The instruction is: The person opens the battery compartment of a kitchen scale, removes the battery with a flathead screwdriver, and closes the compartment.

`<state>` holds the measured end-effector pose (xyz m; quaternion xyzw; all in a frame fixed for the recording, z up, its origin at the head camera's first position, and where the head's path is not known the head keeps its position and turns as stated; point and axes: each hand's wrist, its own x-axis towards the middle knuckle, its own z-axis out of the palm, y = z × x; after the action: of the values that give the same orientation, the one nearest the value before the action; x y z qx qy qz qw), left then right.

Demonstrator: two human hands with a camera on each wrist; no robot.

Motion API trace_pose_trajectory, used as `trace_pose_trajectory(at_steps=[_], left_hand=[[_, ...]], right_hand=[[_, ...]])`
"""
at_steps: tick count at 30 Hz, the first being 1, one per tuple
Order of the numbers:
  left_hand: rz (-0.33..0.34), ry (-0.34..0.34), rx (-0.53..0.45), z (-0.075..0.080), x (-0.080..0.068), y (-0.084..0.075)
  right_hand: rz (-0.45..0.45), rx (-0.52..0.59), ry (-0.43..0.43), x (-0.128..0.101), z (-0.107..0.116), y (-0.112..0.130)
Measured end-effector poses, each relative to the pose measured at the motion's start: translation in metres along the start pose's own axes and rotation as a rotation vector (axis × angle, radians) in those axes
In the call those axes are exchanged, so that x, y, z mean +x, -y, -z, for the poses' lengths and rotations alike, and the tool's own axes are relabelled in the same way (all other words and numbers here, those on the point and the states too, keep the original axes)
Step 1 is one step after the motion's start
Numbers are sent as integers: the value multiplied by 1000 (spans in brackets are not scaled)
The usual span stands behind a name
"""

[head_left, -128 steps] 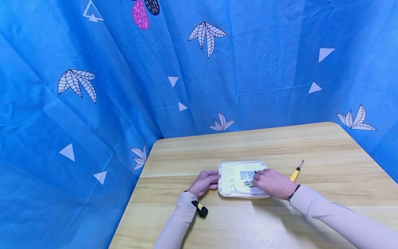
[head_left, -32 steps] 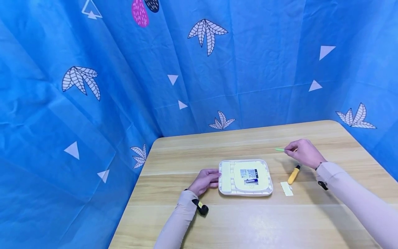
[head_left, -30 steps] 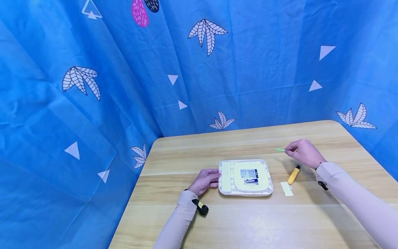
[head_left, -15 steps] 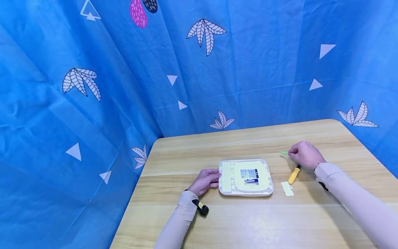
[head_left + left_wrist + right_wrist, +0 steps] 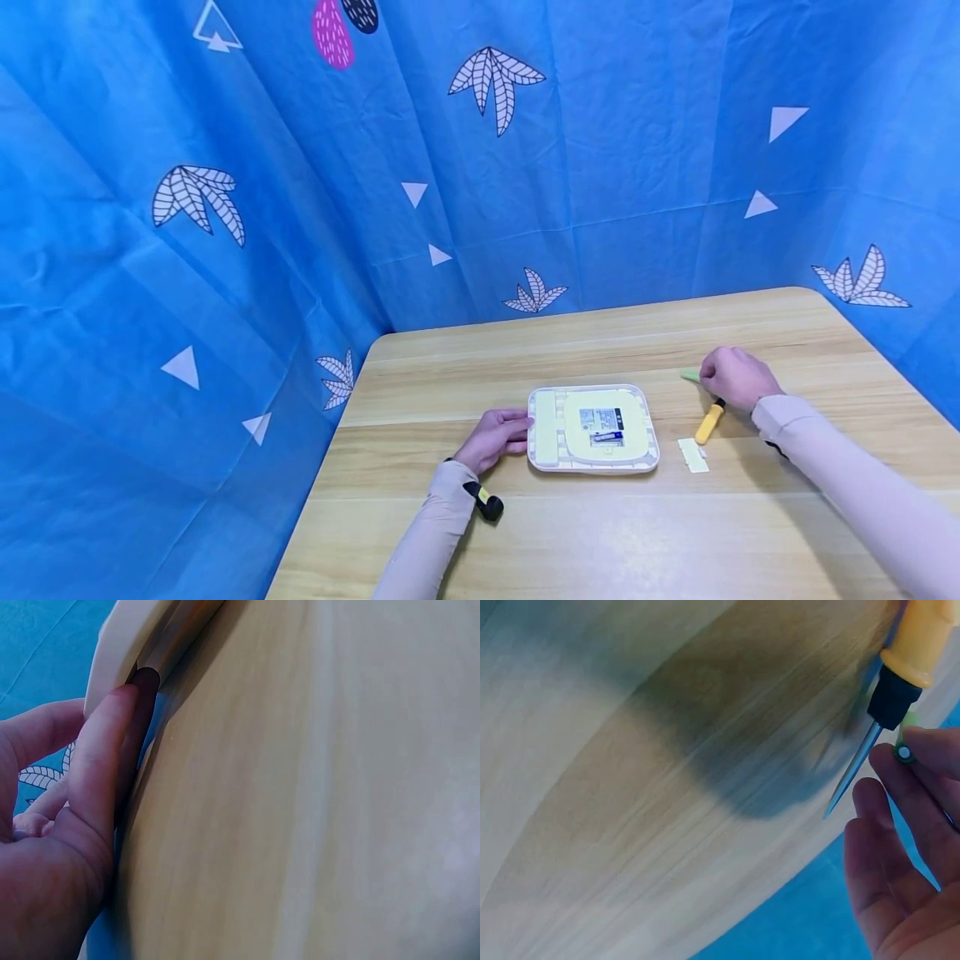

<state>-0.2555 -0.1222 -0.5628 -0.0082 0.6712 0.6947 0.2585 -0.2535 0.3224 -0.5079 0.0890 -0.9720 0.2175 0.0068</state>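
1. Green and slim, the battery (image 5: 691, 375) sits pinched in my right hand (image 5: 738, 377), right of centre in the head view, low over the wooden table (image 5: 600, 533).
2. My right fingers (image 5: 900, 795) curl around it; only its green tip pokes out to the left of my knuckles.
3. White with a pale yellow back, the flat device (image 5: 592, 428) lies at the middle of the frame, a blue battery (image 5: 606, 436) seated beside its printed label.
4. My left hand (image 5: 492, 438) rests against the device's left edge, fingers straight and together.
5. Just below my right hand lies the yellow-handled screwdriver (image 5: 708, 421), and beneath that the small pale cover (image 5: 692, 455).
6. From the right wrist view I see the battery's round end cap (image 5: 904, 753) between my fingertips and the screwdriver's metal shaft (image 5: 853, 771) in the upper right, which the head view hides.
7. From the left wrist view I see my finger (image 5: 105, 765) pressed under the device's rim (image 5: 127, 645) at upper left.
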Motion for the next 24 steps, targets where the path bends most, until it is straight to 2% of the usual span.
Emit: trace_pose_trajectory(at_steps=[11,24], left_hand=[[-4,6,-2,0,0,0],[-7,2,-5,0,1,0]], right_hand=[[-17,-63,28,4,-8,-3],[-40,-68,62,3,-7,0]])
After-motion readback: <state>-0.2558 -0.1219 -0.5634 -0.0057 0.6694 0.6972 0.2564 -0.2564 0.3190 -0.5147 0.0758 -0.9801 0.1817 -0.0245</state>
